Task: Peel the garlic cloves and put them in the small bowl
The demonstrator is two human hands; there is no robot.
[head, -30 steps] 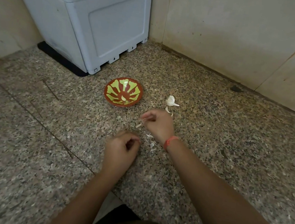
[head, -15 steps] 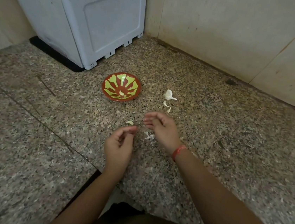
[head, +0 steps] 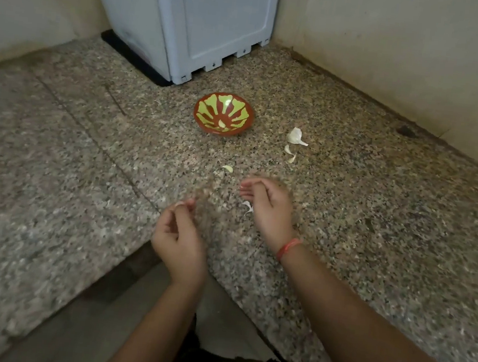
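A small red bowl (head: 224, 113) with a green pattern stands on the speckled stone floor, one pale clove inside it. My left hand (head: 179, 238) pinches a small pale garlic piece (head: 179, 204) at its fingertips. My right hand (head: 267, 208), with a red thread at the wrist, hovers to the right with fingers loosely curled and nothing in them. A garlic bulb piece (head: 296, 136) lies right of the bowl, with two cloves (head: 290, 154) just below it. Another clove (head: 227, 168) lies between the bowl and my hands. A bit of peel (head: 247, 206) lies by my right hand.
A grey plastic appliance (head: 196, 18) stands in the corner behind the bowl. Beige walls (head: 410, 51) close the far and right sides. The stone slab's edge (head: 140, 256) drops off near my left wrist.
My right hand let go of the clove it pinched; that clove now lies on the floor. My left hand opened from a fist and pinches a small piece. The camera shifted closer.
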